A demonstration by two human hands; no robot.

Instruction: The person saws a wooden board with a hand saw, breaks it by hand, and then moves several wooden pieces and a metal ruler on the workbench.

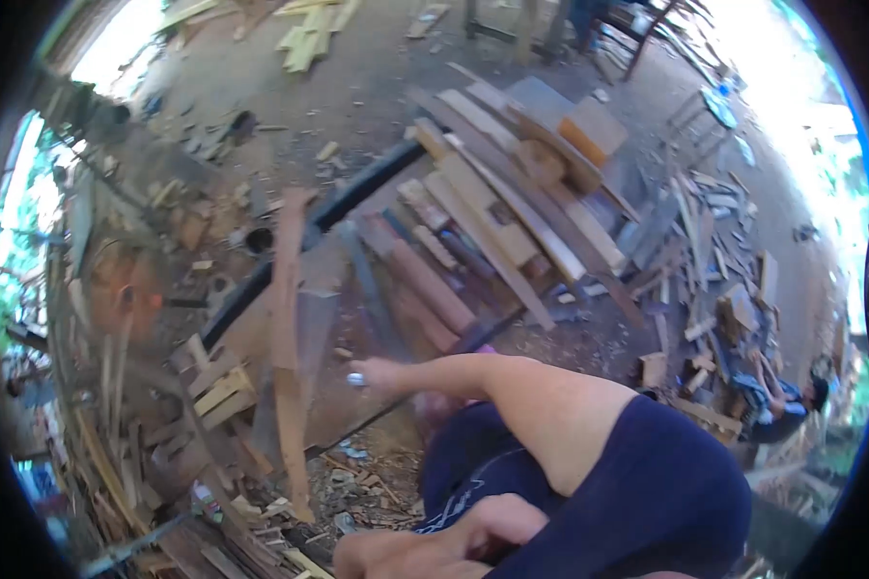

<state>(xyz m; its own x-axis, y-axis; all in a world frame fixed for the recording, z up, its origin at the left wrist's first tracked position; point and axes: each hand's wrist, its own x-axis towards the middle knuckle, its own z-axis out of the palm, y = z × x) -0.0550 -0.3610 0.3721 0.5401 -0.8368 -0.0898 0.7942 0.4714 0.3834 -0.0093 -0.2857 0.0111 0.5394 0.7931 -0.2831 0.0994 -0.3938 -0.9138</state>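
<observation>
Where the view is nearest, the left hand (434,545) lies with fingers curled loosely over a dark blue trouser leg (647,492), gripping nothing. Beyond it the right hand (381,376) reaches out, closed around something small and pale; what it is cannot be told. Just past it a long reddish plank (288,328) lies on edge, and farther off rests a heap of stacked boards (492,212).

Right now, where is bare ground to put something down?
Bare dirt lies past the black pipe, before the far planks. The board pile and the scraps are crowded.
</observation>
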